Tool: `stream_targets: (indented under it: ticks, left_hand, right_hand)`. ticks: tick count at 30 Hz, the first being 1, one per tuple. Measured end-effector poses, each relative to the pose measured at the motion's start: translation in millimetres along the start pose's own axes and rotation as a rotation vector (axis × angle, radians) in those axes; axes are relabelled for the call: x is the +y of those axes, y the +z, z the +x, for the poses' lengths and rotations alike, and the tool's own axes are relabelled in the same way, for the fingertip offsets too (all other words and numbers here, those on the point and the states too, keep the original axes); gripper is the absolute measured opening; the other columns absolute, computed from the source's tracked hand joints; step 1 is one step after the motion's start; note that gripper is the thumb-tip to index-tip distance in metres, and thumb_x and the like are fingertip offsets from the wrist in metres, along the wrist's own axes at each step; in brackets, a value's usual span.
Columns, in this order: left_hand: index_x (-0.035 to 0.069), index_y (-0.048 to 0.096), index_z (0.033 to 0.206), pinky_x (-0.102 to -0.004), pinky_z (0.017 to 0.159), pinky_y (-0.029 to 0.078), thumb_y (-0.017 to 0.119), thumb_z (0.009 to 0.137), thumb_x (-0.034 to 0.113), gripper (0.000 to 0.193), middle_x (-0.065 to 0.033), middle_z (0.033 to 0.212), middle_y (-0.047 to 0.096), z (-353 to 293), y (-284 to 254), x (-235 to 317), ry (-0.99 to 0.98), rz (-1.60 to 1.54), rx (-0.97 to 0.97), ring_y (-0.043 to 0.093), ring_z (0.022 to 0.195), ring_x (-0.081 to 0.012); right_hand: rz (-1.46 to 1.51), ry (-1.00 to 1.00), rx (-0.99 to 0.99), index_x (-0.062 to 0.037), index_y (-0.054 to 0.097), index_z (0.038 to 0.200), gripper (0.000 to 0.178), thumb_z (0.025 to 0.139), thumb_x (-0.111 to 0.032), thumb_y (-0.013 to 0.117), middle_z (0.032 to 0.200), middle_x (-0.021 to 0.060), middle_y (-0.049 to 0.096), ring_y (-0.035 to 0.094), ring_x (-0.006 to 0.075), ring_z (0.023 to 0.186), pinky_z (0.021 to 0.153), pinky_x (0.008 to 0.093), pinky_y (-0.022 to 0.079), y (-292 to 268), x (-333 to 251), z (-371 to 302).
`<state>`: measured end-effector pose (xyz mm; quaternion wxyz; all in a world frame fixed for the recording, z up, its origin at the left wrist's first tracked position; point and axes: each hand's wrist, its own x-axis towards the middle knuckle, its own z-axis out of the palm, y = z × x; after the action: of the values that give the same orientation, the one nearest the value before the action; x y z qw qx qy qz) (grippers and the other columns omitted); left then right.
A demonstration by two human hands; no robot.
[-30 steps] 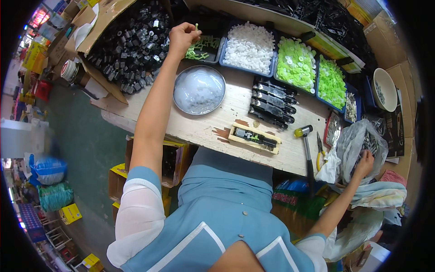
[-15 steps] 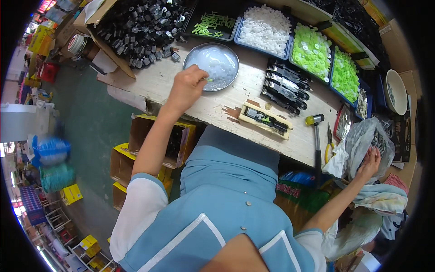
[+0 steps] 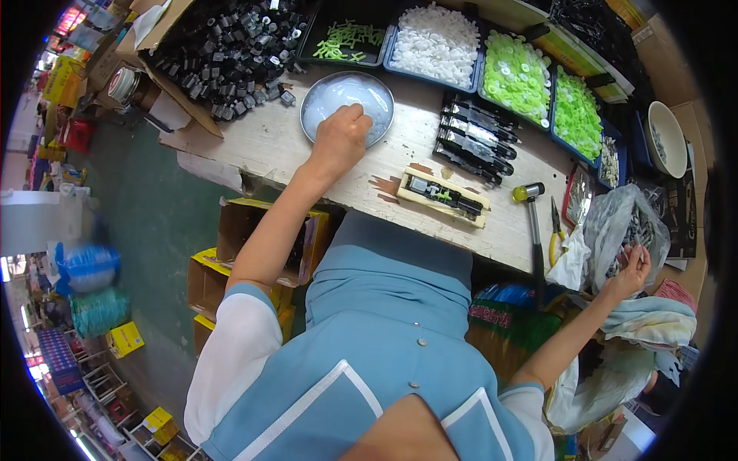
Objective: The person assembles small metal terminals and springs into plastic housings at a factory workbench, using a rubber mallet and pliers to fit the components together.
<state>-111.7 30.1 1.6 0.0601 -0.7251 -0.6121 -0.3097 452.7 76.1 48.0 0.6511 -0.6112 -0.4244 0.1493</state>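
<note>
My left hand [image 3: 342, 144] is over the near right part of a round metal dish [image 3: 309, 129] holding a whitish, glossy paste. Its fingers are curled together and point down, hiding the small green plastic part seen in them just before. At the far right, my right hand [image 3: 630, 274] is at the mouth of a clear plastic bag [image 3: 605, 223] of small metal pieces. Those fingers are pinched together, and what sits between them is too small to name. Between the hands, a cream-coloured holder [image 3: 407, 194] cradles a black assembly [image 3: 446, 197] with a grey block and a green piece.
Black blocks [image 3: 231, 65] heap at the back left. Trays of green Y-shaped parts [image 3: 350, 40], white parts [image 3: 436, 44] and green discs [image 3: 515, 73] line the back. Black assemblies [image 3: 477, 142] lie mid-bench. A hammer [image 3: 532, 219] and yellow-handled pliers [image 3: 555, 238] lie right.
My left hand has moved right across the dish, and the green part has gone out of sight behind it. My right hand's fingers have drawn together at the bag. The whole view has shifted slightly.
</note>
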Motion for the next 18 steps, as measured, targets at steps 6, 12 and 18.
stream_targets:
  ticks: [6,12,18]
  left_hand:
    - [0.002,0.057,0.070,-0.0349,0.058,0.047,0.055,0.067,-0.003,0.007,-0.0102,0.072,0.053,-4.1,-20.6,5.9,-0.083,-0.049,0.052,0.056,0.070,-0.0261]
    - [0.000,0.062,0.084,-0.0216,0.060,0.044,0.065,0.071,-0.003,0.014,-0.0029,0.074,0.057,-7.7,-23.1,21.5,-0.462,-0.821,-0.032,0.054,0.064,-0.0094]
    - [-0.002,0.063,0.087,-0.0190,0.059,0.044,0.064,0.076,-0.002,0.011,-0.0020,0.081,0.057,-4.9,-15.9,62.6,-0.528,-1.312,-0.060,0.054,0.068,-0.0071]
  right_hand:
    - [-0.065,-0.152,-0.191,-0.0019,0.059,0.101,0.019,0.083,-0.009,0.062,0.084,0.0008,0.058,0.050,0.0050,0.073,0.060,0.0177,0.034,52.5,-37.1,-45.4]
    - [0.142,0.057,-0.734,-0.0031,0.060,0.100,0.022,0.079,0.001,0.060,0.093,0.0033,0.059,0.056,0.0100,0.082,0.073,0.0226,0.047,136.5,-69.1,-148.6]
    - [0.173,-0.268,-1.066,0.0004,0.062,0.089,0.016,0.074,0.001,0.065,0.083,0.0068,0.059,0.056,0.0134,0.073,0.065,0.0233,0.046,195.1,-98.3,-200.6]
